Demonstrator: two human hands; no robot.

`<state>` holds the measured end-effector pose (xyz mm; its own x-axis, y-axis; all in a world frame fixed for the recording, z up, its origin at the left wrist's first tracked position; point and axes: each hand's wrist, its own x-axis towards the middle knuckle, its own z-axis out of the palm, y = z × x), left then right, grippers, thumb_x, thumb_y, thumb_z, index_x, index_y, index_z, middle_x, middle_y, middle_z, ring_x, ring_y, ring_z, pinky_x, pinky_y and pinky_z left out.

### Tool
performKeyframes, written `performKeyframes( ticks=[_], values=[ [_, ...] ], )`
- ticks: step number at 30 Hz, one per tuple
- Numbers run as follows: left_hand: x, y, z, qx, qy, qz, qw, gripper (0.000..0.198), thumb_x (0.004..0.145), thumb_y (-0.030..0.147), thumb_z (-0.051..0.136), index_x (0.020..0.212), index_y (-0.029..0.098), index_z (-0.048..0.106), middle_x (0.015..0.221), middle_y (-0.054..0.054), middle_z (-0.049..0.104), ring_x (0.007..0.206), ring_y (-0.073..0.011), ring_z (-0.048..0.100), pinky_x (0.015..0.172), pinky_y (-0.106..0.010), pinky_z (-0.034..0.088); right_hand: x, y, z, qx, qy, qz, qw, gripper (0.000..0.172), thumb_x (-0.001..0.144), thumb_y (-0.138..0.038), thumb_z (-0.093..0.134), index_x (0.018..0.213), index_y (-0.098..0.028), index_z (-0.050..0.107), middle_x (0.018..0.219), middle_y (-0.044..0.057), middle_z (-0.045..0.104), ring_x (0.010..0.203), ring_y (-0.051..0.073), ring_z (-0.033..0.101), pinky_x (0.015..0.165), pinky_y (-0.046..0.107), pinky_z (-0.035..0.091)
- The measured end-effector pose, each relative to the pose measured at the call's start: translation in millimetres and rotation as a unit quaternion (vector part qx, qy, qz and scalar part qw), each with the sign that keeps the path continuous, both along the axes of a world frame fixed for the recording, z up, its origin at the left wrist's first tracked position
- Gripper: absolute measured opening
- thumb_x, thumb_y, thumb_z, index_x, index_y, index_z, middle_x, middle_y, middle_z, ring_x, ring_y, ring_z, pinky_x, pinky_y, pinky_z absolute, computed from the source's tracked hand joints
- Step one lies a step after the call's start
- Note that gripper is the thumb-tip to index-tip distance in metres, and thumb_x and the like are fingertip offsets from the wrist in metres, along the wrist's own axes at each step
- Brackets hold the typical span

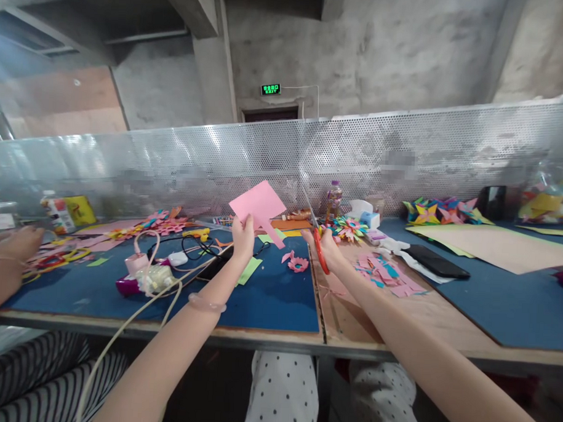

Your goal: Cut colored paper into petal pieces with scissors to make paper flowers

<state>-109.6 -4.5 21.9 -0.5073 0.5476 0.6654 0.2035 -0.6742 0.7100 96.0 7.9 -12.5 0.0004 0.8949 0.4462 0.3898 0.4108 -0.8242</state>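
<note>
My left hand [243,237] pinches a sheet of pink paper [259,201] by its lower edge, raised above the blue mat. From the sheet's lower right a narrow pink strip [275,235] hangs down; whether it is still joined to the sheet I cannot tell. My right hand [325,246] is closed round a pair of scissors [320,252] with red-orange handles, the blades pointing up and apart from the paper. Below and between both hands, a curled pink paper ring [298,264] lies on the blue mat [278,303].
Pink and blue paper scraps [390,273] lie right of the scissors, near a black phone [437,261]. A bottle [334,200] stands by the perforated metal screen [385,147]. Cables and a glue gun-like clutter [154,277] lie left. Another person's hand [17,245] is at far left.
</note>
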Motion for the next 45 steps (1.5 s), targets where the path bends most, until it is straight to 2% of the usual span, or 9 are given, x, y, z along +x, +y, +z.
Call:
performKeyframes(
  ticks=[3,9,12,17,22,30,40,45],
  values=[
    [0,-2,1.3,0.000,0.021,0.032,0.999,0.028,0.078,0.036,0.049,0.096,0.015,0.054,0.083,-0.007,0.062,0.072,-0.0177,0.061,0.059,-0.029,0.051,2,-1,0.5,0.000,-0.027,0.008,1.000,0.030,0.075,-0.050,0.045,0.071,-0.022,0.039,0.062,0.001,0.052,0.056,0.015,0.048,0.052,0.025,0.036],
    [5,-11,4.4,-0.005,0.024,0.035,0.999,0.027,0.079,0.037,0.048,0.095,0.016,0.051,0.076,-0.005,0.060,0.056,-0.0153,0.058,0.048,-0.027,0.048,9,-6,5.6,0.027,-0.159,0.008,0.987,0.023,0.076,-0.041,0.042,0.067,-0.019,0.043,0.069,0.005,0.059,0.062,0.016,0.053,0.053,0.023,0.032],
    [5,-12,5.0,0.008,0.031,0.074,0.997,0.026,0.079,0.036,0.048,0.092,0.015,0.052,0.077,-0.006,0.060,0.065,-0.0169,0.059,0.058,-0.028,0.049,9,-7,6.1,0.034,-0.201,0.013,0.979,0.026,0.076,-0.043,0.042,0.070,-0.018,0.047,0.072,0.009,0.061,0.064,0.018,0.054,0.054,0.024,0.032],
    [4,-11,3.0,0.023,0.085,0.104,0.991,0.025,0.077,0.035,0.052,0.092,0.015,0.054,0.088,-0.008,0.061,0.082,-0.0193,0.059,0.075,-0.031,0.046,4,-6,5.3,0.026,-0.187,0.025,0.982,0.022,0.075,-0.039,0.045,0.072,-0.018,0.051,0.070,0.008,0.062,0.067,0.019,0.056,0.056,0.023,0.036],
    [5,-10,1.7,0.011,0.063,0.070,0.995,0.030,0.077,0.038,0.052,0.097,0.015,0.052,0.088,-0.008,0.061,0.078,-0.0192,0.060,0.067,-0.030,0.049,2,-7,6.9,0.027,-0.164,0.039,0.985,0.019,0.074,-0.036,0.047,0.068,-0.018,0.053,0.061,0.006,0.060,0.064,0.019,0.055,0.055,0.023,0.036],
    [12,-18,6.5,0.011,0.032,0.008,0.999,0.031,0.078,0.043,0.051,0.094,0.016,0.049,0.074,-0.004,0.059,0.056,-0.0146,0.058,0.044,-0.025,0.048,0,-17,6.7,0.041,-0.156,0.047,0.986,0.027,0.075,-0.041,0.044,0.065,-0.017,0.052,0.064,0.005,0.060,0.057,0.015,0.053,0.051,0.022,0.033],
    [14,-12,6.2,0.005,0.043,-0.019,0.999,0.034,0.077,0.045,0.052,0.094,0.016,0.050,0.076,-0.003,0.059,0.050,-0.0123,0.058,0.041,-0.023,0.047,-2,-19,6.6,0.054,-0.166,0.038,0.984,0.024,0.076,-0.037,0.043,0.065,-0.017,0.051,0.063,0.004,0.059,0.057,0.014,0.052,0.051,0.021,0.032],
    [14,-4,3.1,-0.028,0.095,-0.026,0.995,0.033,0.078,0.044,0.050,0.094,0.015,0.048,0.060,0.001,0.055,0.043,-0.0121,0.056,0.036,-0.021,0.042,-3,-14,3.6,0.048,-0.166,0.020,0.985,0.027,0.077,-0.040,0.042,0.069,-0.017,0.052,0.065,0.005,0.060,0.059,0.014,0.053,0.051,0.021,0.032]
  ],
)
